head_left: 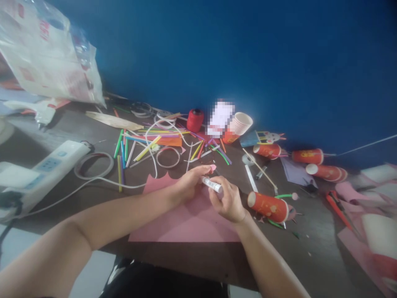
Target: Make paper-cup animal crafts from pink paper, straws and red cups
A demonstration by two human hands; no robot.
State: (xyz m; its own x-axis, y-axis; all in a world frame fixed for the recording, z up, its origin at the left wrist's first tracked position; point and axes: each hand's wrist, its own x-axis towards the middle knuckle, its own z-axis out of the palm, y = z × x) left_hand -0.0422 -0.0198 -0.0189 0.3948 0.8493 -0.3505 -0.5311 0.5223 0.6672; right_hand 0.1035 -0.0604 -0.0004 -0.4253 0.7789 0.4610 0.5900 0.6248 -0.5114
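Note:
Above a pink paper sheet (186, 225) on the dark table, my two hands are close together. My left hand (192, 179) is closed, pinching a small pink piece (213, 167) that looks like paper at its thumb tip. My right hand (228, 199) wraps round a slim white tube (212, 184), whose tip points at the left hand and touches or nearly touches its fingers. Just right of the right hand lies a red paper cup (268, 207) on its side, with small pieces attached at its far end. The sheet's upper left edge is cut in curves.
Coloured sticks (149, 149), tape rolls (168, 157) and red thread (195, 120) lie behind the hands. Stacked paper cups (242, 122) stand farther back. A power strip (51, 169) with a trailing white cable and a glue gun (43, 111) are left. A red cutter (343, 213) lies right.

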